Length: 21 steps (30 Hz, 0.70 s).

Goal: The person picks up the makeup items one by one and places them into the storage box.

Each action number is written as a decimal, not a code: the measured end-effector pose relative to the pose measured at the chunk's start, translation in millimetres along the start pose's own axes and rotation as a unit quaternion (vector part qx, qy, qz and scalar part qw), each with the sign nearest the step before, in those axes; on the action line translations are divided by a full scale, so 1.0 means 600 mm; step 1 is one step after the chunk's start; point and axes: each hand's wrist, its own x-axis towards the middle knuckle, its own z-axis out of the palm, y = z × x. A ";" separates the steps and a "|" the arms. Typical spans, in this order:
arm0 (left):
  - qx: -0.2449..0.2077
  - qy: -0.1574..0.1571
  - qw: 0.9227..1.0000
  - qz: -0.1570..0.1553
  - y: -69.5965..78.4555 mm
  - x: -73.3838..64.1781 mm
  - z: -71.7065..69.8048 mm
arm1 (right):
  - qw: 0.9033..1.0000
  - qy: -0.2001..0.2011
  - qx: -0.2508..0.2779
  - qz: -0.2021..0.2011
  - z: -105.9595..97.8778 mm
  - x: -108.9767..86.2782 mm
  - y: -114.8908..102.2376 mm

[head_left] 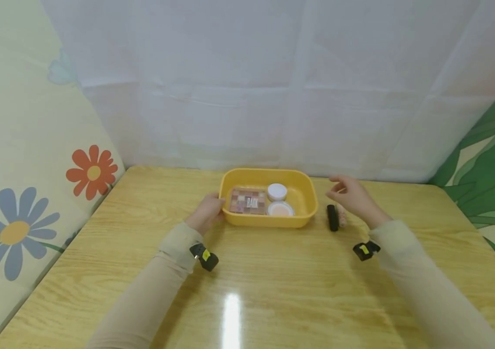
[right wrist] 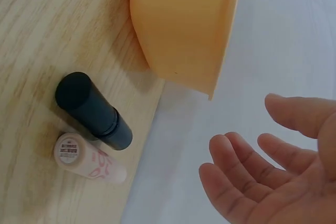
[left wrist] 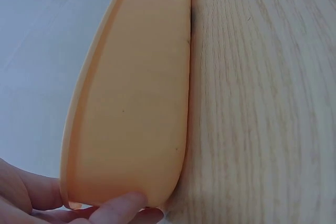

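My left hand grips the left end of a yellow plastic basin; in the left wrist view its thumb and fingers pinch the basin's corner. Inside lie a square makeup palette on the left and two round compacts, one with a white lid and one showing a peach centre. My right hand hovers to the basin's right, holding nothing, its fingers loosely bent. Below it on the table are a black lipstick-like tube and a pale pink tube, lying side by side.
The wooden table ends at a white cloth hanging close behind the basin. Flower-patterned panels border the left and right sides. Black cameras are strapped to both wrists.
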 end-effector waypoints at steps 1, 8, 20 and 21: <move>-0.001 0.001 1.000 0.000 0.000 0.000 0.000 | 1.000 0.003 -0.001 0.000 0.000 -0.002 0.002; 0.005 0.003 1.000 0.004 0.000 -0.001 0.002 | 1.000 0.024 0.004 0.015 0.003 -0.014 0.013; 0.011 0.004 1.000 0.007 -0.002 0.002 0.000 | 0.998 0.047 0.029 0.044 0.016 -0.027 0.039; 0.010 0.003 1.000 0.007 -0.002 0.002 0.000 | 0.997 0.047 0.029 0.045 0.017 -0.028 0.041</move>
